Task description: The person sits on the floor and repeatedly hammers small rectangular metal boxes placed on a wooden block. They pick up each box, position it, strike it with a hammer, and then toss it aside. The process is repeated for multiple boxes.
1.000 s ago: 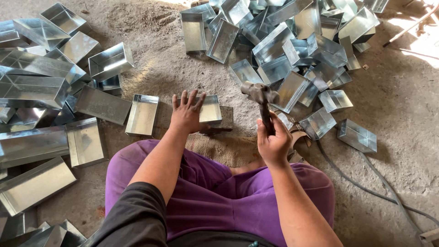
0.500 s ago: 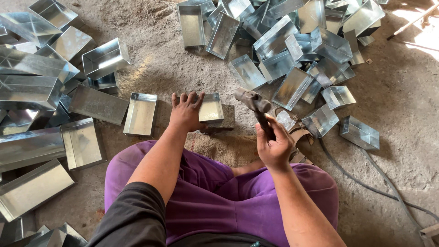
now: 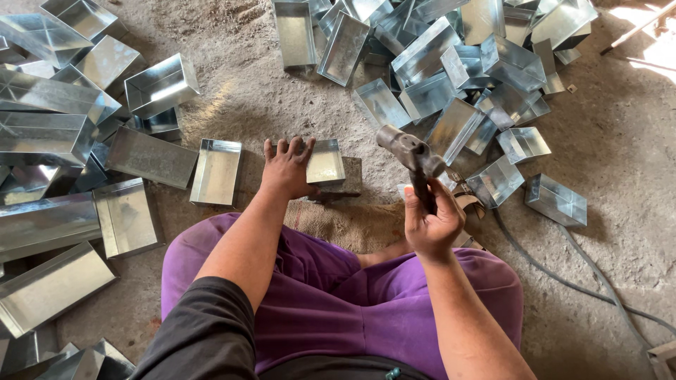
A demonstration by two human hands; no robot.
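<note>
Head camera: the left hand (image 3: 287, 169) lies flat, fingers spread, pinning the small shiny sheet-metal tray (image 3: 327, 162), which sits at ten o'clock from the right hand (image 3: 431, 224), fist wrapped around the raised dark-headed hammer (image 3: 412, 156).

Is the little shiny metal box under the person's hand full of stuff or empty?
Empty. The small shiny sheet-metal tray under the left hand faces open side up, and only its bare flat bottom shows inside.
</note>
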